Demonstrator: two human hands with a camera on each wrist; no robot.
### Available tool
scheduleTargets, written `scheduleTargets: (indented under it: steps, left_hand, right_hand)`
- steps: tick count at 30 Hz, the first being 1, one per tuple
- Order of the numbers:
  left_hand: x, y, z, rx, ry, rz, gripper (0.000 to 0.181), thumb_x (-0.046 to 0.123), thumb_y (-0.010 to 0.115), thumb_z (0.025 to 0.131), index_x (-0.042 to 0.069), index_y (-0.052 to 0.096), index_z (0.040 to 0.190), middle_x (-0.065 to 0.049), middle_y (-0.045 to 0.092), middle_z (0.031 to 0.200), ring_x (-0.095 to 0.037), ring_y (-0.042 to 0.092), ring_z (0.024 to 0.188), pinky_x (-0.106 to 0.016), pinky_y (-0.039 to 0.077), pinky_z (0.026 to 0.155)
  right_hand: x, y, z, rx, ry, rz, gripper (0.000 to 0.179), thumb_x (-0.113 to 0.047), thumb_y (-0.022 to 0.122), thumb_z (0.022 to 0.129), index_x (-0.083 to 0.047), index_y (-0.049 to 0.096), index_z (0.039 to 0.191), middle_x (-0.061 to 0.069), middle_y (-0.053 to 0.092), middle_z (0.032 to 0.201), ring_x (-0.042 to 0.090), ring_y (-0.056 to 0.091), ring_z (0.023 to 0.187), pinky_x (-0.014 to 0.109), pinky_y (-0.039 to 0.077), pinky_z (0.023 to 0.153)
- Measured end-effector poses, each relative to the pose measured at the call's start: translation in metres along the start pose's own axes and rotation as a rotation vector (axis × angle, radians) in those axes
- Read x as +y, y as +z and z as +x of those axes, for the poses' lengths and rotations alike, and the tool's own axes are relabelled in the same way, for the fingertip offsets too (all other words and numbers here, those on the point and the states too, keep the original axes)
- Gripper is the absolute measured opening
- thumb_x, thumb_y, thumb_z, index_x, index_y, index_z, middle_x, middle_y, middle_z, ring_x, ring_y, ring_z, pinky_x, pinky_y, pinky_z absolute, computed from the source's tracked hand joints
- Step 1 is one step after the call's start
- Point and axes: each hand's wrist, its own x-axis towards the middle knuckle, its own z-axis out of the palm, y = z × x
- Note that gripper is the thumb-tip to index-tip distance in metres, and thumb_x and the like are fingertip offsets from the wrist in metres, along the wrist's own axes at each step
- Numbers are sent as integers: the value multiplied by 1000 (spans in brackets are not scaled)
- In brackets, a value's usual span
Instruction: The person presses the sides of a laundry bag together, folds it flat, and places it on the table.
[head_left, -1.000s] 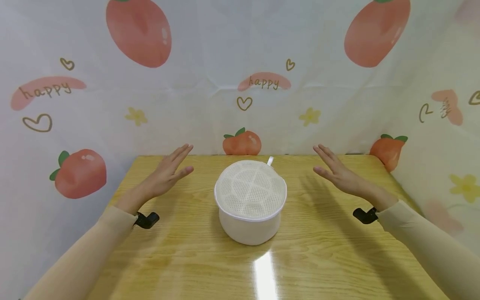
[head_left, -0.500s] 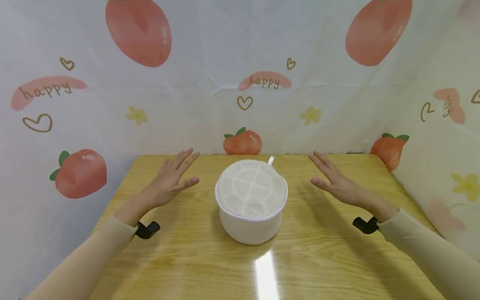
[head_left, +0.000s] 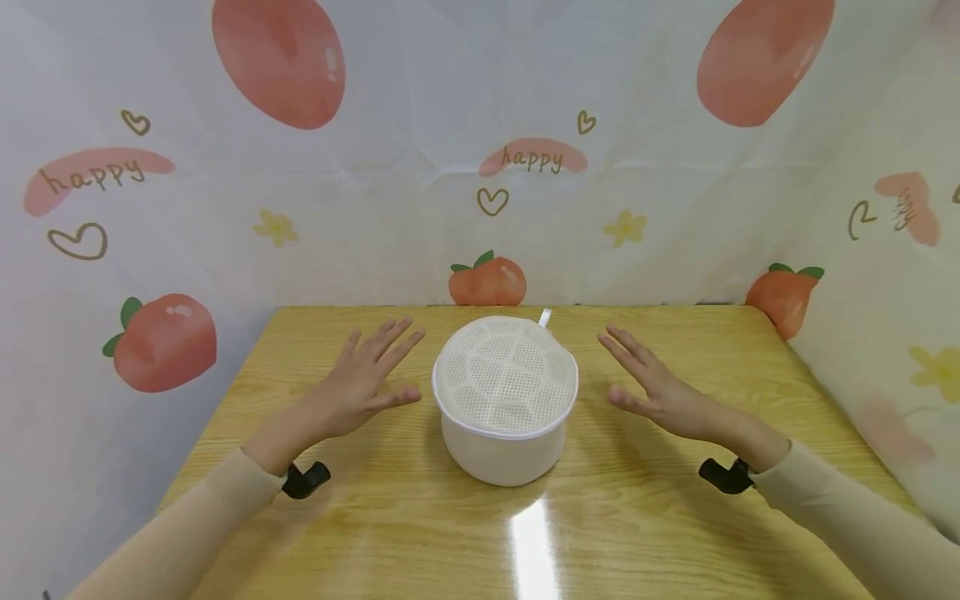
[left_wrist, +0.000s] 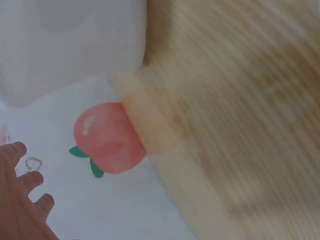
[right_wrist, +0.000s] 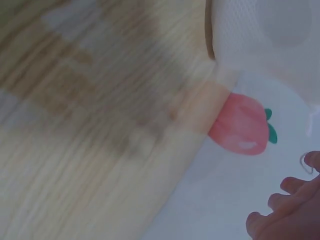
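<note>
A round white mesh laundry bag [head_left: 506, 379] stands upright mid-table, its honeycomb-patterned mesh top facing up and a small white loop [head_left: 544, 317] sticking out at the back right. To its left hovers my left hand [head_left: 352, 392], fingers spread and thumb pointing at the bag's side with a small gap. On the other side my right hand [head_left: 667, 396] is held much the same way, a little farther from the bag. Both hands hold nothing. Each wrist view shows part of the bag's side [left_wrist: 75, 45] and a few fingertips [right_wrist: 292, 185].
The wooden table [head_left: 300, 533] carries a bright light reflection at its front. Behind it and along the sides hangs a pale cloth [head_left: 375, 233] printed with peaches, hearts and flowers. Black wrist cameras [head_left: 306, 480] sit under both wrists.
Both hands have moved inward and lower, toward the laundry bag from either side. The left hand's fingers have spread wider. The bag stays where it was.
</note>
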Motion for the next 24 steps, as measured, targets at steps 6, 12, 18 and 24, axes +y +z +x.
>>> scheduleTargets:
  steps: [6,12,18,24]
  left_hand:
    - [9,12,-3,-8,24,86,87,68,48,101,20,22,168,-11,13,174,-39,10,159,-74,3,119]
    - [14,19,-8,13,52,119,87,69,46,101,16,27,167,-12,17,173,-41,15,158,-76,5,118]
    - [18,20,-14,-9,72,129,87,66,51,101,16,25,167,-9,14,174,-36,12,159,-73,4,120]
    - [19,22,-17,-5,86,127,86,65,53,101,16,28,166,-9,17,174,-37,16,159,-73,6,120]
  right_hand:
    - [-5,16,-4,-18,-17,4,82,-33,63,106,-29,11,169,7,1,175,47,4,157,83,22,107]
    - [-9,27,-6,-40,-29,27,83,-33,64,105,-27,12,169,5,1,175,48,6,156,82,24,108]
    - [-12,29,-9,-44,-67,49,83,-26,66,104,-25,15,169,5,3,175,47,10,156,82,29,105]
    - [-14,32,-9,-64,-112,71,80,-27,66,104,-25,18,169,8,6,174,50,14,154,83,30,103]
